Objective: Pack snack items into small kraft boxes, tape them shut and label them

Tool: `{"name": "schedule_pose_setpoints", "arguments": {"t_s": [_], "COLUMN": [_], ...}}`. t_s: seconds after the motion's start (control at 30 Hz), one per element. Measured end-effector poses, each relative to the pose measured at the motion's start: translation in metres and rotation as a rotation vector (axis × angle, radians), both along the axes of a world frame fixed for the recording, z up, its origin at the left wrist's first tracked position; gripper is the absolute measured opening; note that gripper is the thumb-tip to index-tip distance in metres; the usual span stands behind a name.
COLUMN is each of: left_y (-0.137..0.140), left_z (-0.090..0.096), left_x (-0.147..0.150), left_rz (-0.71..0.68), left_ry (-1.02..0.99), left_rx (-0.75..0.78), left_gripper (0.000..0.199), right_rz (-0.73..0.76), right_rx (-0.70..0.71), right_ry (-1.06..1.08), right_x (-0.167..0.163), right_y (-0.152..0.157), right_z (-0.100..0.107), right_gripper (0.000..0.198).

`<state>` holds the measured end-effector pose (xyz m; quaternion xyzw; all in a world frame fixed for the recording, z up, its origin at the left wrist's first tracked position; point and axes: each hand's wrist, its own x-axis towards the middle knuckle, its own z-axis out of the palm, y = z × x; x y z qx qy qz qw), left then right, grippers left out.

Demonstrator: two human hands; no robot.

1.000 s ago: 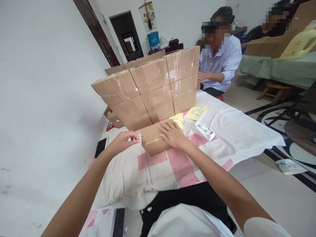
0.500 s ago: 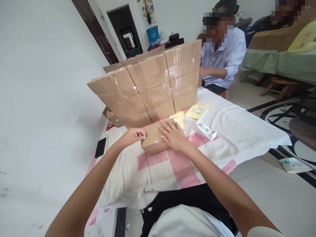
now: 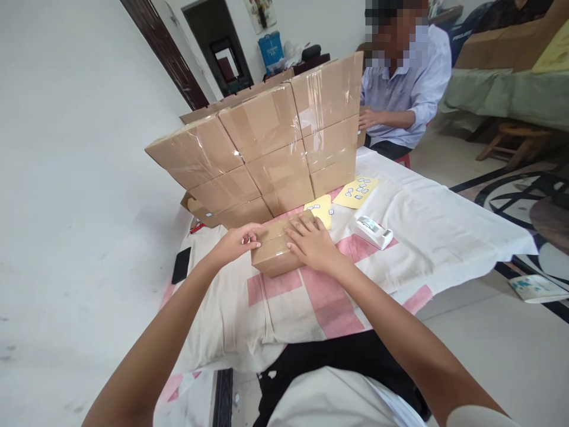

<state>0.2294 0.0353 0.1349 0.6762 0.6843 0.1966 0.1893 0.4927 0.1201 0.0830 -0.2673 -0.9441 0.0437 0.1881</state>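
Observation:
A small cardboard box [image 3: 273, 250] with shiny clear tape along its top lies on the cloth-covered table in front of me. Spread flat over the right part of its lid is my right hand [image 3: 313, 242], fingers apart. My left hand [image 3: 237, 242] is at the box's left end, thumb and fingertips curled together in a pinch against the edge. What they hold, if anything, is too small to make out. Behind the box, yellow sheets [image 3: 355, 193] carry small blue-edged labels. A white handheld device [image 3: 373, 232] rests to the right.
Stacked taped cartons [image 3: 267, 148] form a wall across the table's far side. A black phone [image 3: 181, 265] lies at the left edge, and a red-handled tool [image 3: 197, 226] near the cartons. Beyond the stack's right end sits a person [image 3: 406, 89] in a light shirt, one hand at a carton.
The camera view has shifted slightly. My left fingers have shifted a little at the box's left end, while my right hand stays flat on the lid.

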Motion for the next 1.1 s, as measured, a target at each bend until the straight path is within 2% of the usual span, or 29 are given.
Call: {"name": "schedule_pose_setpoints", "arguments": {"t_s": [0.1, 0.2, 0.33, 0.47, 0.57, 0.67, 0.8, 0.9, 1.0, 1.1], "left_y": [0.000, 0.000, 0.000, 0.004, 0.004, 0.000, -0.006, -0.007, -0.011, -0.019], "left_z": [-0.004, -0.018, -0.052, -0.078, -0.079, -0.073, -0.075, -0.079, -0.080, -0.081], "left_x": [-0.005, -0.008, -0.004, 0.004, 0.006, 0.006, 0.009, 0.013, 0.012, 0.003], "left_rz": [0.066, 0.125, 0.228, 0.341, 0.367, 0.361, 0.353, 0.379, 0.403, 0.473], "left_ry": [-0.073, -0.213, -0.459, -0.621, -0.703, -0.777, -0.855, -0.893, -0.924, -0.944], "left_rx": [0.042, 0.053, 0.053, 0.169, 0.207, 0.155, 0.114, 0.132, 0.153, 0.180], "left_gripper": [0.061, 0.061, 0.059, 0.054, 0.053, 0.055, 0.073, 0.077, 0.075, 0.076], "right_rz": [-0.001, 0.001, -0.013, -0.018, -0.018, -0.014, 0.003, 0.023, 0.076, 0.195], "right_rx": [0.000, -0.007, -0.051, -0.071, -0.066, -0.065, -0.054, -0.021, -0.006, -0.052], "right_ry": [0.007, 0.020, 0.004, -0.007, -0.007, 0.009, 0.053, 0.090, 0.152, 0.260], "right_x": [0.000, 0.000, -0.004, -0.007, -0.006, -0.004, -0.002, -0.005, -0.006, -0.001], "right_y": [0.000, -0.001, 0.000, 0.002, 0.001, 0.000, 0.002, 0.003, -0.001, 0.001], "right_z": [-0.001, -0.001, 0.001, 0.003, 0.003, 0.002, -0.001, -0.003, -0.003, -0.007], "right_gripper": [0.054, 0.053, 0.051, 0.050, 0.050, 0.050, 0.049, 0.046, 0.041, 0.041]}}
